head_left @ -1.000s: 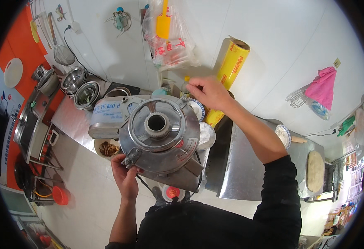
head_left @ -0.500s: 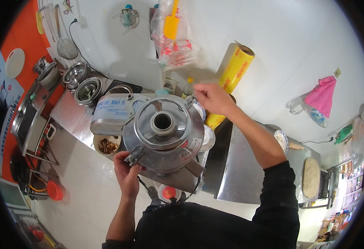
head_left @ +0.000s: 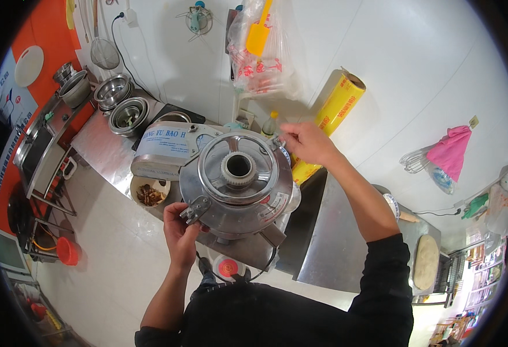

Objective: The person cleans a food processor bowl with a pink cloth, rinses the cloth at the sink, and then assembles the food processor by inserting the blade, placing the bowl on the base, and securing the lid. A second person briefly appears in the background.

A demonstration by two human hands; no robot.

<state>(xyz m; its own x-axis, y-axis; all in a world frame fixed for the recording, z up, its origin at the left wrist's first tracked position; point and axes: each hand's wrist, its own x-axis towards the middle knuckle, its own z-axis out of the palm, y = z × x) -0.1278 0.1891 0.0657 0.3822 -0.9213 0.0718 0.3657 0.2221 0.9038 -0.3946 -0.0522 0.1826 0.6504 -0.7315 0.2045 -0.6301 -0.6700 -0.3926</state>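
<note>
A round stainless-steel food machine (head_left: 242, 222) stands in front of me, its lid carrying a spoked metal ring (head_left: 208, 173) around a ridged collar with a dark opening. My left hand (head_left: 180, 234) is closed at the metal clamp (head_left: 196, 209) on the lid's near-left edge, thumb and fingers around it. Across the lid, my right hand (head_left: 312, 143) has its fingers curled at the far-right clamp (head_left: 278, 141); the hand's back partly hides the grip. A boxy metal housing (head_left: 160, 147) joins the machine on its left.
A bowl of brown food pieces (head_left: 150, 194) sits beside the machine. Steel bowls (head_left: 128, 118) fill the far-left counter. A yellow film roll (head_left: 341, 104) leans on the wall by my right hand. Dough (head_left: 426, 261) lies on the right-hand surface; a red bucket (head_left: 67, 251) stands lower left.
The whole view has shifted slightly, moving the machine right in the picture. My right fingers have come down closer onto the far-right clamp. My left hand stays at the near-left clamp.
</note>
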